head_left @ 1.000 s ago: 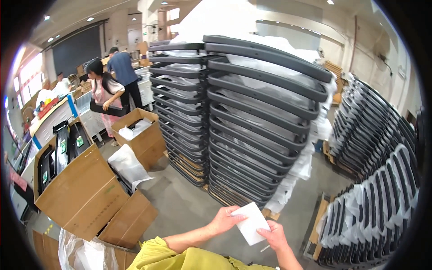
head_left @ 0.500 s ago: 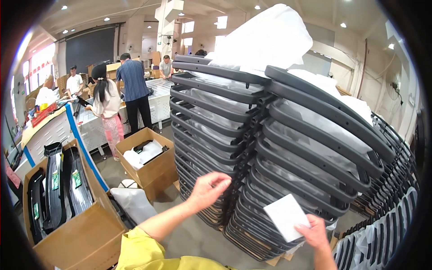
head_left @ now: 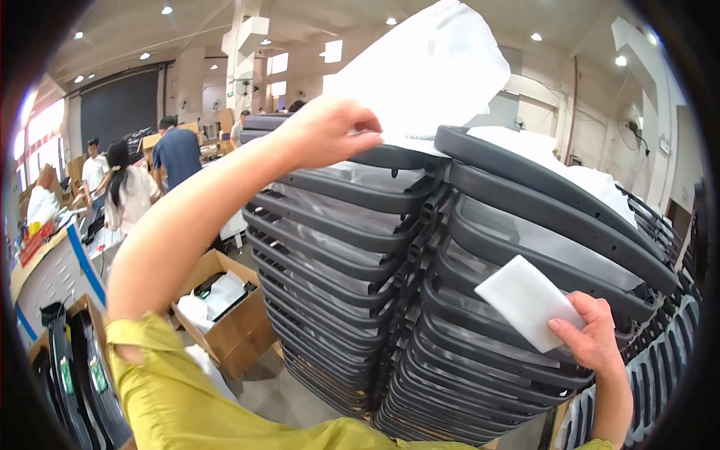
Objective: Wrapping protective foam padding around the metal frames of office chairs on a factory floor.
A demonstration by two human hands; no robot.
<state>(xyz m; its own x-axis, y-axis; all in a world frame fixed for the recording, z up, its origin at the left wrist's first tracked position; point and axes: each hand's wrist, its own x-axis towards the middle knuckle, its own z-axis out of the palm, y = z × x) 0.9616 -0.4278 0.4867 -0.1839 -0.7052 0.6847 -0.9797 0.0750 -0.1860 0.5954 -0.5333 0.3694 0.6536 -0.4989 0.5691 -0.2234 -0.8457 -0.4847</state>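
My right hand point(head_left: 592, 330) grips a small white rectangular foam sheet point(head_left: 525, 300), thumb on its face, in front of the right stack of black curved frames point(head_left: 555, 195). My left hand point(head_left: 334, 133) is raised at the top of the left stack of black frames point(head_left: 330, 255). Its fingers are curled, with a small gap between thumb and forefinger, close to the lower edge of a large white sheet point(head_left: 435, 67) standing up over the stacks. Whether the fingertips touch that sheet is hard to tell. Thin translucent sheeting shows between the stacked frames.
An open cardboard box point(head_left: 232, 315) with white-wrapped parts stands left of the stacks. Black parts point(head_left: 75, 375) fill another box at lower left. More wrapped frames point(head_left: 652, 375) stand at right. Several people, one in a blue shirt point(head_left: 177, 150), are around benches behind.
My left hand has risen from in front of the stacks to their top. My right hand has moved up and right with the foam sheet. The view has shifted, with the left-hand boxes now further left.
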